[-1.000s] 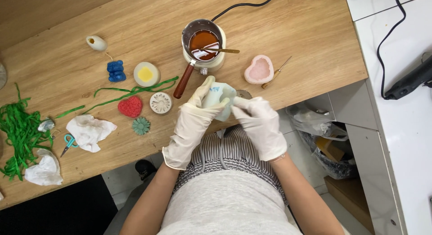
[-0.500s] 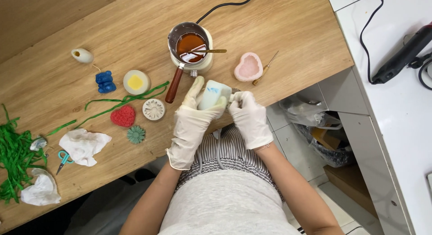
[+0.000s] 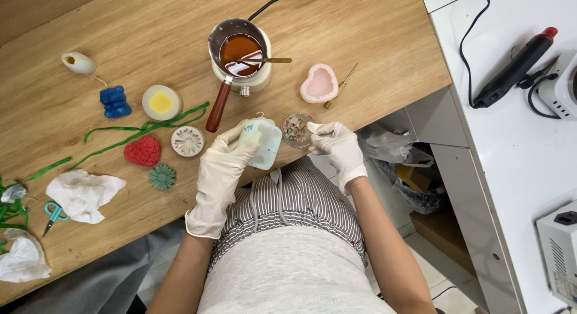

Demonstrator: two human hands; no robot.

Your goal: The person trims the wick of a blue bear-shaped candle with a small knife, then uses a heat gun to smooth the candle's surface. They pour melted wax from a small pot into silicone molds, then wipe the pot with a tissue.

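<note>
Pale-blue mould (image 3: 262, 143) sits clasped in the left hand (image 3: 225, 164) grip; right hand (image 3: 338, 147) pinches — small dish (image 3: 296, 130).

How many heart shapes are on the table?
2. A red heart lies left of the left hand; a pink heart sits right of the pot. Others may be hidden.

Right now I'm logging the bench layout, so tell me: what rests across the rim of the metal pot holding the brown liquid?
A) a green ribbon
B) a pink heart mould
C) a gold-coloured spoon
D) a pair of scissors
C: a gold-coloured spoon lies across the rim of the metal pot, its handle pointing away from the pot's wooden handle, its bowl over the brown liquid.
</note>
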